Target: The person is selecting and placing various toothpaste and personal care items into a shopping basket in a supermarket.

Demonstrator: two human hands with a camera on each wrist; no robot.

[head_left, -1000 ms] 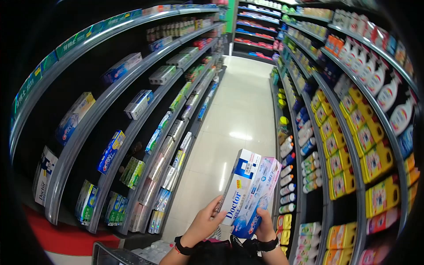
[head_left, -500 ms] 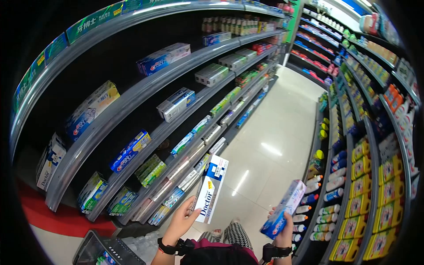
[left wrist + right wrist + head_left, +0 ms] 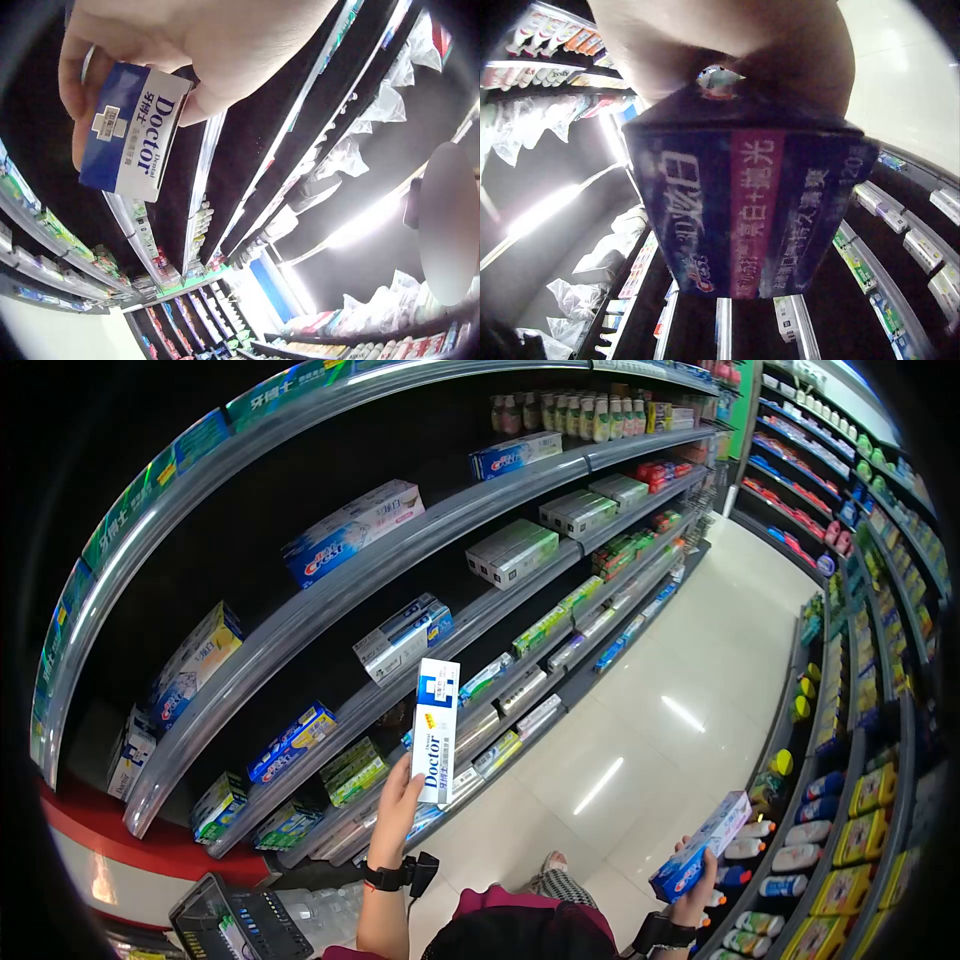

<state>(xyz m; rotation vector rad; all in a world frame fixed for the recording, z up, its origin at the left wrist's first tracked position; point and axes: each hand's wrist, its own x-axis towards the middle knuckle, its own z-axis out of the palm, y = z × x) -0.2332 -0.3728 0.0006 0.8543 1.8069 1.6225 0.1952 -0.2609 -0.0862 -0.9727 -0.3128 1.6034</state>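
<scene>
My left hand (image 3: 396, 812) grips a long white toothpaste box (image 3: 436, 732) with blue ends and the word "Doctor" down its side. It is upright in the head view, overlapping the left shelving. In the left wrist view, the fingers and thumb clasp the toothpaste box (image 3: 135, 139) from both sides, its blue and white end facing the camera. Lower right, my right hand (image 3: 700, 890) holds a blue and pale pink Crest toothpaste box (image 3: 702, 848), tilted, over the aisle near the right shelving. That Crest box's blue end (image 3: 742, 214) fills the middle of the right wrist view.
Dark shelves on the left carry scattered toothpaste boxes, among them a Crest pack (image 3: 352, 535) and silver-grey packs (image 3: 512, 553). A black basket (image 3: 215, 920) stands at lower left. Bottles and yellow jugs (image 3: 868, 810) line the right shelves beside the tiled floor (image 3: 625, 745).
The two boxes were side by side in front of me; now they are wide apart. The Doctor box has moved left toward the shelves, the Crest box right. The head view has turned left.
</scene>
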